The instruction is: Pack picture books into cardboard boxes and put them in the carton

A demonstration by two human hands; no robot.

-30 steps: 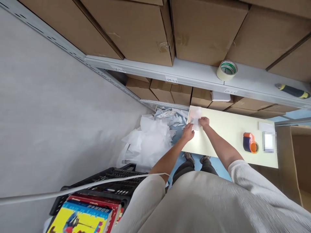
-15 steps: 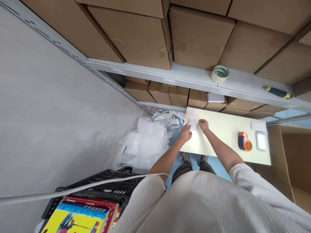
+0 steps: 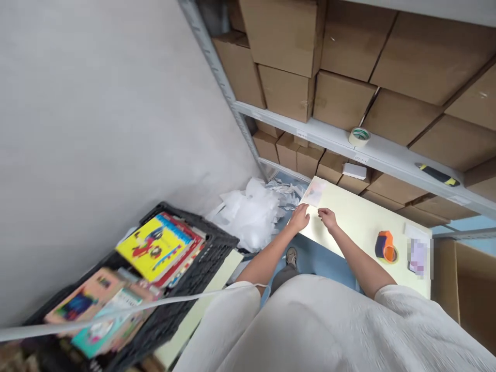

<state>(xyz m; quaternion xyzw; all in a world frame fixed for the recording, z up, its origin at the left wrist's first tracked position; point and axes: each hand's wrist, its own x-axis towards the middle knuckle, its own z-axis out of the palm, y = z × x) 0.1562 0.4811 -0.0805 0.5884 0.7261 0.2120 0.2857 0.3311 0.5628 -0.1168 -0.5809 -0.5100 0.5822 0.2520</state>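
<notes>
Storeroom bench (image 3: 360, 222) below shelves of cardboard boxes (image 3: 287, 31), both hands at a pale sheet (image 3: 314, 192).

Sheet flat on the bench's far left corner, just beyond both hands. Left hand (image 3: 300, 218) with fingertips at its near edge, pinching or merely touching, impossible to tell. Right hand (image 3: 328, 219) loosely curled and empty, down on the bench just beside the sheet. Orange tape dispenser (image 3: 384, 246) well apart to the right.

Both bare arms stretched forward, left hand (image 3: 299, 217) and right hand (image 3: 327, 218) side by side, fingers curled down
</notes>
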